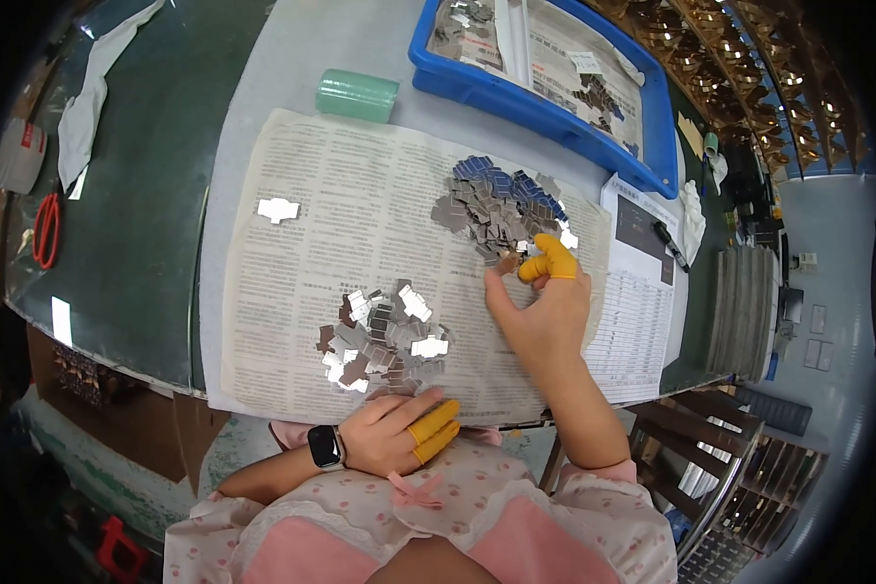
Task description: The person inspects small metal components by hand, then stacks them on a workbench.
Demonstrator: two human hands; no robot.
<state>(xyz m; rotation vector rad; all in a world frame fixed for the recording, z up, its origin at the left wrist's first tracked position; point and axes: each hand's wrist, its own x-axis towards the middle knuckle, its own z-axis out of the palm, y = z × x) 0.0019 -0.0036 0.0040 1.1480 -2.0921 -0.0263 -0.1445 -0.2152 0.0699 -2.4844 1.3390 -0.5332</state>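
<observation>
My right hand (pixel 545 311), with yellow finger cots on its fingers, is at the near edge of a heap of small thin metal plates (pixel 496 209). Thumb and forefinger pinch one small shiny metal plate (pixel 508 262) there. Below, my left hand (pixel 394 430) lies flat by the front edge of the newspaper (pixel 292 292), fingers stretched out and two of them in yellow cots. Just beyond its fingertips is a second loose pile of metal plates (pixel 384 336), some glinting white. A single metal plate (pixel 278 210) lies apart at the left.
Behind the newspaper stand a green roll (pixel 357 95) and a blue tray (pixel 545 112) with more plates. To the right are a printed sheet (pixel 628 311) and a black pen (pixel 670 245). Red-handled scissors (pixel 46 232) and a white cloth (pixel 88 107) lie on the left.
</observation>
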